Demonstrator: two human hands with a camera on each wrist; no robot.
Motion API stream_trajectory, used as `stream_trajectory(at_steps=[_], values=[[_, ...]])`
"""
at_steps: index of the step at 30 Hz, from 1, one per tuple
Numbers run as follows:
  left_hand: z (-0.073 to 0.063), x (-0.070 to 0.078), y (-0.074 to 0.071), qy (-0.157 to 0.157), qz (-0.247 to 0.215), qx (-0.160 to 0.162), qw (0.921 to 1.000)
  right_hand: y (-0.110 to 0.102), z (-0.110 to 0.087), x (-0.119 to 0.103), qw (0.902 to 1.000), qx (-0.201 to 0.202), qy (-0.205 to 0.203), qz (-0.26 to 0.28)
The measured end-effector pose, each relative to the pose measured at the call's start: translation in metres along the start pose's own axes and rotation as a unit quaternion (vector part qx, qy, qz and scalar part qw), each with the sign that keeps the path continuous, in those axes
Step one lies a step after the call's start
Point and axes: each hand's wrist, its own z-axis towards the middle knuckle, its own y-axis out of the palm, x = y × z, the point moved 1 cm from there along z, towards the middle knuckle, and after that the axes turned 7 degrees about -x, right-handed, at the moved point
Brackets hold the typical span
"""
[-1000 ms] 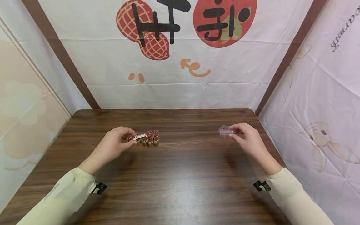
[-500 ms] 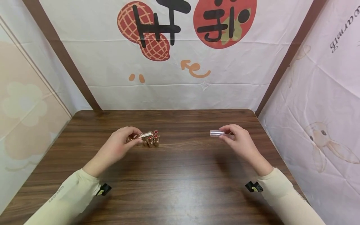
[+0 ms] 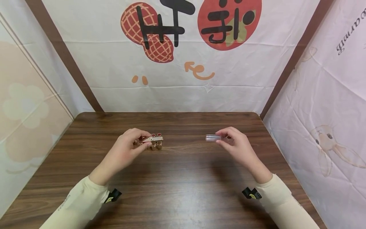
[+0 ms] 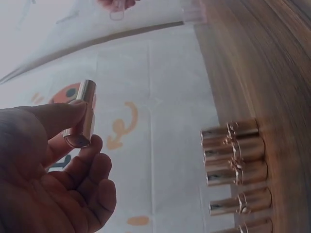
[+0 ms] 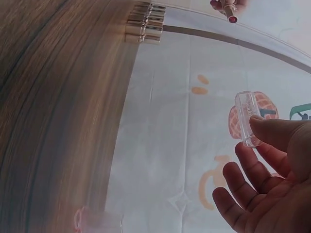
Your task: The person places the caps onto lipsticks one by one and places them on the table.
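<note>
My left hand point(image 3: 121, 149) pinches a shiny gold lipstick tube point(image 3: 158, 139) between thumb and fingers, above the table and pointing right. In the right wrist view the red tip of this lipstick point(image 5: 233, 19) shows. My right hand point(image 3: 235, 143) pinches a clear plastic lipstick cap point(image 3: 211, 137) by one end, its other end toward the left hand. A gap lies between cap and tube. More gold lipsticks point(image 4: 238, 150) with red tips stand close together on the table, partly hidden behind the left hand in the head view.
The brown wooden table point(image 3: 183, 178) reaches back to a printed white cloth wall point(image 3: 183, 98). Clear pieces point(image 5: 99, 221) sit on the table at the right, mostly hidden by the right hand in the head view. Cloth walls also flank both sides.
Both hands have moved inward, the left to the right with the lipstick and the right to the left with the cap. The distance between the two has shrunk.
</note>
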Motion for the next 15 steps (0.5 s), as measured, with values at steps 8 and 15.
stream_trajectory(at_steps=[8, 15], values=[[-0.003, 0.011, 0.008, -0.010, -0.029, 0.015, 0.9994, 0.008, 0.000, -0.009, 0.9999, -0.007, 0.010, -0.004], [-0.006, 0.019, 0.015, -0.023, -0.061, 0.037, 0.9972, 0.013, 0.001, -0.016, 0.9999, -0.008, -0.007, -0.006]])
